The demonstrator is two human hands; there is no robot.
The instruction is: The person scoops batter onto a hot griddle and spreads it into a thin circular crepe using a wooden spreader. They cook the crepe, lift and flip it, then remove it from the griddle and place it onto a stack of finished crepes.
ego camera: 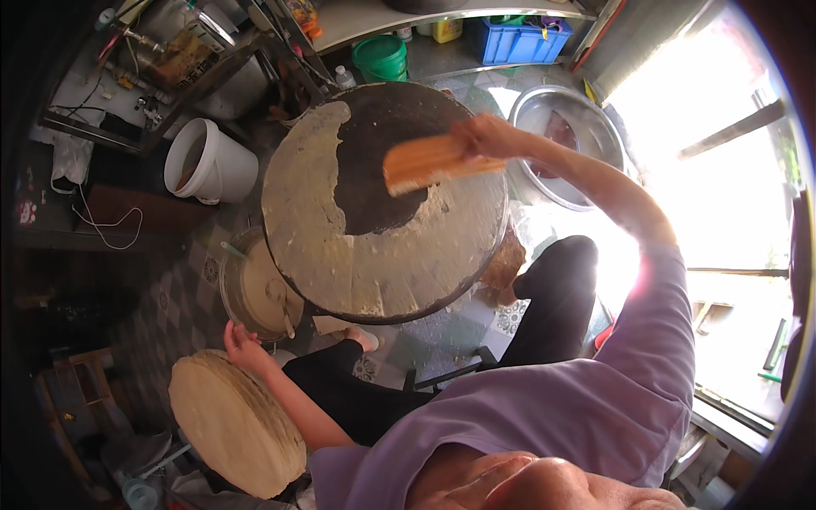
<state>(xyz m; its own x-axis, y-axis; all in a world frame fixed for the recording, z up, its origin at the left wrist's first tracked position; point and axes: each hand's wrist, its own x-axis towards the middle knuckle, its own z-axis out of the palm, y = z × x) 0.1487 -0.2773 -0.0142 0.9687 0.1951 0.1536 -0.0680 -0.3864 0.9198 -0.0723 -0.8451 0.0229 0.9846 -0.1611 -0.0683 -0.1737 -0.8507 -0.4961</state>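
Note:
My right hand (489, 136) grips an orange-brown wooden batter spreader (430, 159), slightly blurred, over a large round griddle (395, 127). A pale layer of batter (376, 268) covers the griddle's left and front in a wide curve; its middle and far side show dark. My left hand (245, 349) holds nothing, its fingers loosely apart. It hovers between a tall stack of thin round flatbreads (236, 421) and a pot of batter (258, 280). A ladle (287, 315) rests in that pot, and a pale green handle (233, 249) juts over its rim.
A white bucket (233, 166) stands left of the griddle. Behind it are a green lidded tub (381, 58) and a blue crate (526, 43) on a shelf. A metal basin (593, 191) with liquid sits at the right. My knee (561, 274) is close to the griddle's right edge.

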